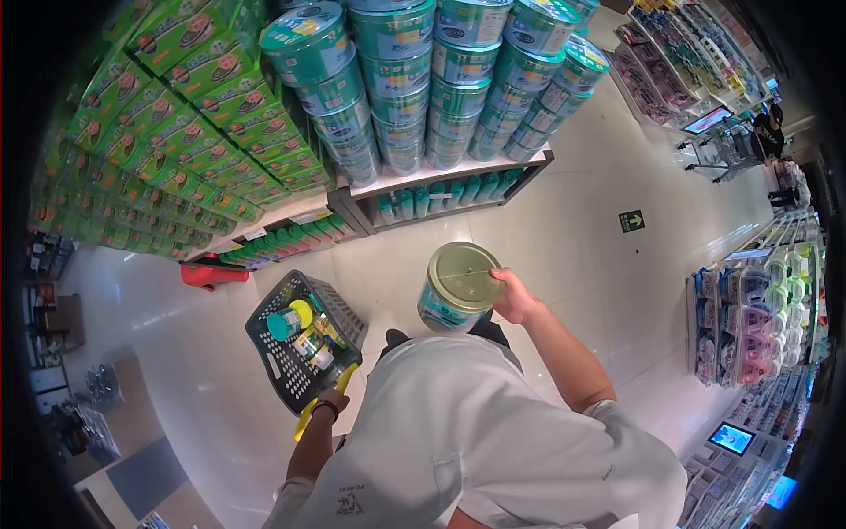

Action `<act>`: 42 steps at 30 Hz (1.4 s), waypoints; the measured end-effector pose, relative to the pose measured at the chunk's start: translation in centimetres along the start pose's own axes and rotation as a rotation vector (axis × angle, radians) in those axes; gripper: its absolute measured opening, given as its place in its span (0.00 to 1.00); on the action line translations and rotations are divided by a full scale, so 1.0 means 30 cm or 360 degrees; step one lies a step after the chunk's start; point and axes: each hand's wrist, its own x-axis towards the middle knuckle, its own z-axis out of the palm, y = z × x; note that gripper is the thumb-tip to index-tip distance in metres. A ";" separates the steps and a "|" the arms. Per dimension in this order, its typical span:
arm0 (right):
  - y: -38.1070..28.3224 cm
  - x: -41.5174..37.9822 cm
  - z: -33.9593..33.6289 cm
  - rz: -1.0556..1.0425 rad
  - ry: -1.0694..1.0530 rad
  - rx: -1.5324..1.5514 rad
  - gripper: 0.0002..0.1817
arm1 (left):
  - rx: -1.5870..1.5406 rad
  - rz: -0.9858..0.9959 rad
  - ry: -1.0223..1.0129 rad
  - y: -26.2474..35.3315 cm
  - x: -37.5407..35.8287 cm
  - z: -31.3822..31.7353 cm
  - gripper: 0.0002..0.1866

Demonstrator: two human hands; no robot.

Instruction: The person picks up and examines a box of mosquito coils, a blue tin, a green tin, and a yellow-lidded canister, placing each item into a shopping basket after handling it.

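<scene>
My right hand [518, 300] is closed on the side of a large round tub [441, 309] with an olive-green lid and a teal and white printed label. The tub is upright in front of my body, lid facing the camera. Low on the left, my left hand [333, 400] wraps round the yellow handle of a dark grey shopping basket [291, 375] with perforated walls. Inside the basket lie a teal container [284, 324] with a yellow lid beside it, and several small packages [315, 346]. Most of my left fingers are hidden from view.
Stacked teal tubs [401, 84] stand on a display shelf [449, 176] ahead. Green boxes [211, 110] are piled to its left, near a red object [211, 275]. On the right is a rack of colourful goods [749, 309]. Two people stand by a cart [723, 154] further off.
</scene>
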 end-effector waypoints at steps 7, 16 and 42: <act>-0.166 -0.122 -0.422 -0.0160 -0.0013 0.0082 0.42 | 0.0141 -0.0018 0.0054 0.194 0.106 0.106 0.18; -0.576 -0.262 -0.777 -0.0285 0.0163 -0.0070 0.42 | -0.0475 -0.0252 -0.0339 0.618 0.095 0.153 0.11; -1.740 0.074 -1.660 -0.0152 -0.0236 0.0087 0.29 | -0.1733 -0.0271 -0.0537 1.982 -0.036 0.377 0.08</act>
